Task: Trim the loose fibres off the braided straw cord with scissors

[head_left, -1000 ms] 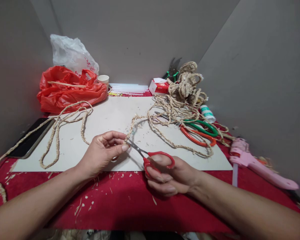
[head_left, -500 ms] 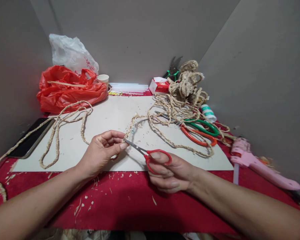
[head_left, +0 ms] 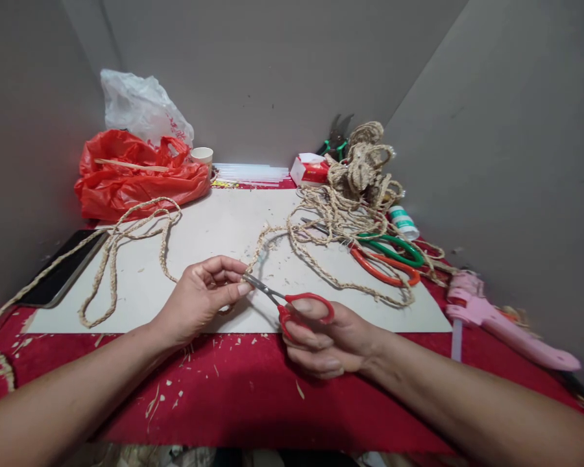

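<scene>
My left hand [head_left: 209, 292] pinches a braided straw rope [head_left: 259, 250] between thumb and fingertips, above the front part of a white board [head_left: 233, 220]. My right hand [head_left: 321, 344] is closed around the red handles of small scissors [head_left: 309, 308], with fingers through the loops. The scissor tips touch or sit right beside the rope at my left fingertips; the exact contact is too small to make out. From there the rope runs up and right to a tangled pile of braid [head_left: 340, 207]. More braid [head_left: 111, 272] lies looped on the left of the board.
Larger scissors with green and orange handles [head_left: 384, 275] lie by the rope pile. A pink glue gun [head_left: 506, 324] rests at the right. A phone [head_left: 63, 269], a red plastic bag [head_left: 141, 185], a paper cup [head_left: 202, 155], clear sticks [head_left: 250, 172] and a red-white box [head_left: 310, 170] stand around.
The scissor handles have spread wider apart, and my right hand has shifted slightly left. My left hand keeps its pinch on the rope.
</scene>
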`<move>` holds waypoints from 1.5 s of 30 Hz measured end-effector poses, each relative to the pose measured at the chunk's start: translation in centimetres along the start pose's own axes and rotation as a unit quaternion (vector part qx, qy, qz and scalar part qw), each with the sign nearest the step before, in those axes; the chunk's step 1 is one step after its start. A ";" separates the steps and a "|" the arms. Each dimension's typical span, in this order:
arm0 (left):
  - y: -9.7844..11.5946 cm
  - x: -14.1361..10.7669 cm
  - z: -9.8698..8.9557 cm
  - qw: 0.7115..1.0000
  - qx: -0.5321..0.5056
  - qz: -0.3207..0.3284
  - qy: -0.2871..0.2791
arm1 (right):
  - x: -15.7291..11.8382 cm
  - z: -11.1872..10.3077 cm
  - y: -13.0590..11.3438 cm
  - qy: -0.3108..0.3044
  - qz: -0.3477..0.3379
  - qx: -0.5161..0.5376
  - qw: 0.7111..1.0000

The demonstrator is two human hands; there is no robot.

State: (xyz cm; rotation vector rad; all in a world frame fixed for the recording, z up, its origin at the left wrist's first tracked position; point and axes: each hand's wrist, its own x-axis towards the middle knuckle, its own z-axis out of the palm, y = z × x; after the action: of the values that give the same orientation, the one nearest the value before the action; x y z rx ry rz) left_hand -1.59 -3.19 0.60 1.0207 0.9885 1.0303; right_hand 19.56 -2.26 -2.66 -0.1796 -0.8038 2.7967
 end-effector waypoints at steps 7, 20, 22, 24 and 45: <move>-0.3 -0.1 0.0 1.000 0.007 -0.002 -0.005 | -0.2 -0.2 -0.1 0.021 0.011 0.023 0.999; 0.0 0.0 -0.1 0.997 -0.024 -0.022 -0.066 | -0.6 0.8 -0.4 0.041 -0.092 -0.055 0.993; -0.1 0.0 -0.3 0.995 -0.037 -0.034 -0.087 | -0.6 0.9 -0.6 0.040 -0.095 -0.051 0.993; -0.1 0.1 -0.4 0.993 -0.050 -0.041 -0.099 | -0.5 0.8 -0.6 0.039 -0.088 -0.055 0.994; 0.0 0.0 -0.4 0.987 -0.118 -0.074 -0.081 | -0.2 0.1 -0.1 -0.031 -0.018 -0.019 0.999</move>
State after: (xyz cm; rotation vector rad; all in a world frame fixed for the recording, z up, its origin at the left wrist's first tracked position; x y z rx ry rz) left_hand -1.99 -3.11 0.48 0.8084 0.7762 0.9015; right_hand 19.70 -2.30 -2.49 -0.0844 -0.8648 2.7663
